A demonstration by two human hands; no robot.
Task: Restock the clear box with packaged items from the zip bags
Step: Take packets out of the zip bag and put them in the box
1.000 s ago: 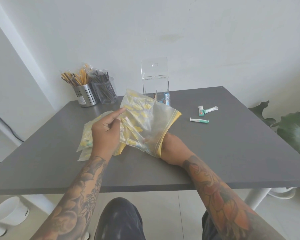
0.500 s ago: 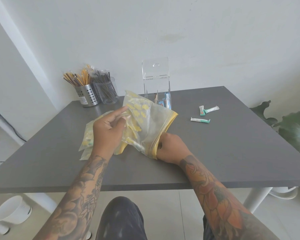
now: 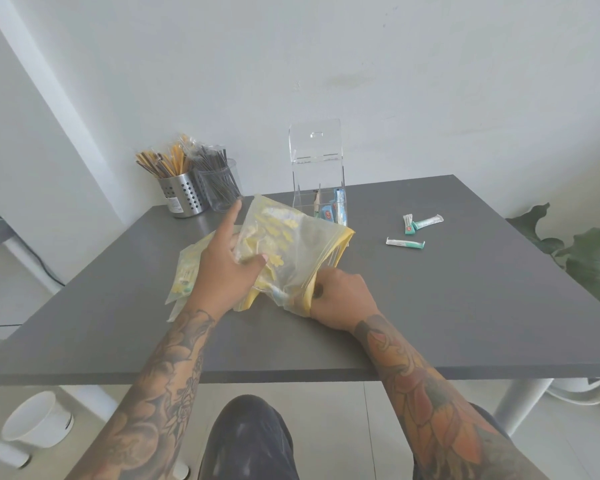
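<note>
Our left hand (image 3: 224,268) grips the closed end of the clear zip bag with the yellow seal strip (image 3: 291,251), thumb curled over the plastic and index finger pointing out straight toward the far edge of the grey table (image 3: 465,306). Our right hand (image 3: 340,301) sits at the bag's open yellow mouth, fingers curled in at the rim; we cannot tell whether they pinch a packet or only the plastic. Inside the bag we see small yellow packaged items (image 3: 274,233). A second, flatter zip bag of yellow items (image 3: 184,271) lies under our left hand, toward the table's left edge. Behind the held bag, near the far edge, stands the tall clear acrylic box (image 3: 317,174) with its lid up and a few blue and white packets at the bottom. Three small green-and-white packets (image 3: 405,242) lie loose nearer the right edge, well apart from the bags. At the far left corner stand a perforated steel cup of wooden sticks (image 3: 182,197) and, just beside it, a clear cup of dark sticks (image 3: 220,188).
</note>
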